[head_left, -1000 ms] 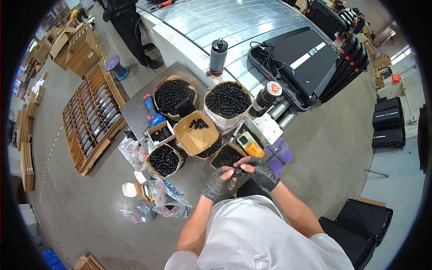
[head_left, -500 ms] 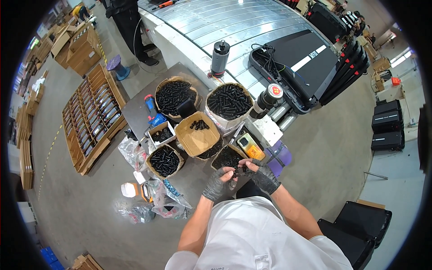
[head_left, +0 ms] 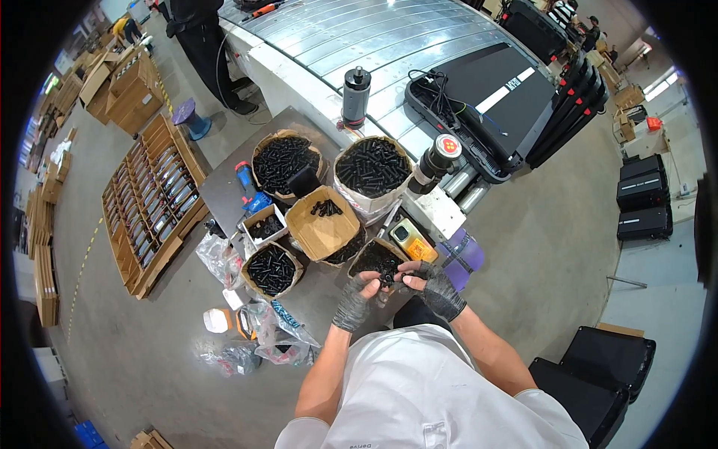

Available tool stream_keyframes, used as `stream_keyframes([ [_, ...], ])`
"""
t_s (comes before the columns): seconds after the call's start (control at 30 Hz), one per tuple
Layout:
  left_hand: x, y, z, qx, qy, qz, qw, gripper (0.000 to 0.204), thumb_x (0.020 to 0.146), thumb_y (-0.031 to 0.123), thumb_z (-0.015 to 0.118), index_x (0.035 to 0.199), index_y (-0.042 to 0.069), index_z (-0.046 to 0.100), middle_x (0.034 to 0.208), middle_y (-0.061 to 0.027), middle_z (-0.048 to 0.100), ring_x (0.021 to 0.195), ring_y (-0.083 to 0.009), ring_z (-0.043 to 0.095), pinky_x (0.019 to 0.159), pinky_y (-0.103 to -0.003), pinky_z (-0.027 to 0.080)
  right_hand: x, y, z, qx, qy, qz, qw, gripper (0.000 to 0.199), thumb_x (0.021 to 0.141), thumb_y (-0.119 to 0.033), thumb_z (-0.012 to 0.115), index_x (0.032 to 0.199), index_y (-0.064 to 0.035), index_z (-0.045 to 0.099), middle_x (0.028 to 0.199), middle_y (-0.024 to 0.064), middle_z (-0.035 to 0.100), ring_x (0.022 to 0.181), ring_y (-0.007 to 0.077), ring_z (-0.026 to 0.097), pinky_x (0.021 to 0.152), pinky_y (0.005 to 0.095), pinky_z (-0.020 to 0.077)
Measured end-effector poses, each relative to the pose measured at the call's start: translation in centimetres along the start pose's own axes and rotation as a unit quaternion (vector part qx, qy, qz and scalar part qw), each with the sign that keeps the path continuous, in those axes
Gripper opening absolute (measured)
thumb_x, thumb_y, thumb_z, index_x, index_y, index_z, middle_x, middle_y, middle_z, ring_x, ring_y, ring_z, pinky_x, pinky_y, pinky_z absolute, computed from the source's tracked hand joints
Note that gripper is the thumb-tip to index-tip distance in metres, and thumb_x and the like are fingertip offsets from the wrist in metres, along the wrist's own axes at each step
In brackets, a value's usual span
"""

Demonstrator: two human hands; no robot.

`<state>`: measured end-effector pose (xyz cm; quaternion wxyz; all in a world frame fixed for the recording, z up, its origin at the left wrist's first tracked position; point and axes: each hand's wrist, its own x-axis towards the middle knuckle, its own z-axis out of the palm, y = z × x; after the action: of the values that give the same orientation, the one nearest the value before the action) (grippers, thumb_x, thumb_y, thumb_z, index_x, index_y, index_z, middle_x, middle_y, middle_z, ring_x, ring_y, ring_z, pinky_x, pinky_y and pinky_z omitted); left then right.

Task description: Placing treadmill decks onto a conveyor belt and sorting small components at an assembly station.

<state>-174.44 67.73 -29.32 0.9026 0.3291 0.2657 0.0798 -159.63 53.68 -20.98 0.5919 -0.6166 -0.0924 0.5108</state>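
Note:
Both my hands wear grey fingerless gloves and meet close together over an open box of small black parts (head_left: 372,260). My left hand (head_left: 354,302) is closed, thumb against the fingertips, at the box's near edge. My right hand (head_left: 434,288) is closed in a pinch beside it. Dark bits show around the fingertips, too small to name, and I cannot tell them from the parts below. Just behind lies a yellow-and-silver phone-shaped thing (head_left: 404,233). A brown carton tray (head_left: 310,232) with a few black screws stands to the left.
Bags of black screws (head_left: 372,168) stand on a grey table (head_left: 224,179), with a blue power driver (head_left: 255,200) at its left. Beyond is a metal conveyor (head_left: 321,37) bearing black machine bodies (head_left: 493,90). Clear plastic bags (head_left: 280,333) lie left of me.
My hands stay together over the box; the fingertips have shifted slightly, with the right thumb lower. The whole view has tilted a little.

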Motion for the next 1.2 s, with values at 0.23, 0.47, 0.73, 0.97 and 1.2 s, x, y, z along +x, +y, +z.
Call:
stream_keyframes([
  [0.23,0.5,-0.4,0.5,0.091,-0.003,0.042,0.995,0.033,0.090,0.023,0.069,0.113,0.002,0.058,0.093,-0.0064,0.067,0.087,-0.0154,0.062,0.080,-0.029,0.051,-0.2,0.3,0.0,-0.069,0.016,-0.013,0.997,0.026,0.089,-0.022,0.067,0.109,-0.0055,0.067,0.098,-0.0012,0.065,0.096,0.0105,0.057,0.088,0.0260,0.0438],
  [0.47,0.8,-0.7,0.4,0.107,-0.001,0.054,0.993,0.036,0.090,0.024,0.068,0.115,0.000,0.058,0.094,-0.0064,0.067,0.089,-0.0152,0.061,0.082,-0.029,0.050,-0.3,0.1,0.6,-0.108,0.026,-0.028,0.993,0.025,0.089,-0.023,0.068,0.107,-0.0055,0.068,0.093,-0.0007,0.067,0.090,0.0099,0.059,0.084,0.0254,0.0465],
  [0.73,0.7,-0.5,0.7,0.005,-0.003,0.021,1.000,0.032,0.091,0.023,0.068,0.114,0.001,0.059,0.095,-0.0069,0.065,0.088,-0.0151,0.063,0.079,-0.029,0.053,-0.3,-0.8,1.4,-0.132,0.043,-0.010,0.990,0.027,0.093,-0.024,0.062,0.111,-0.0036,0.067,0.094,0.0018,0.068,0.092,0.0107,0.060,0.085,0.0265,0.0468],
  [0.97,0.8,-0.6,-0.1,-0.068,-0.017,0.016,0.997,0.033,0.092,0.023,0.067,0.115,0.001,0.058,0.093,-0.0076,0.065,0.086,-0.0162,0.063,0.078,-0.030,0.053,0.6,0.8,-0.4,0.191,-0.021,0.014,0.981,0.032,0.093,-0.012,0.054,0.121,0.0040,0.057,0.113,0.0135,0.063,0.106,0.0226,0.061,0.098,0.0328,0.0476],
  [1.2,0.1,0.4,-0.3,-0.026,-0.019,0.020,0.999,0.030,0.092,0.023,0.067,0.112,0.003,0.059,0.094,-0.0059,0.066,0.087,-0.0159,0.064,0.079,-0.030,0.053,-0.2,-0.8,-0.3,0.254,-0.096,0.020,0.962,0.047,0.082,0.005,0.048,0.128,0.0043,0.051,0.128,0.0174,0.057,0.122,0.0277,0.054,0.109,0.0346,0.0390],
])
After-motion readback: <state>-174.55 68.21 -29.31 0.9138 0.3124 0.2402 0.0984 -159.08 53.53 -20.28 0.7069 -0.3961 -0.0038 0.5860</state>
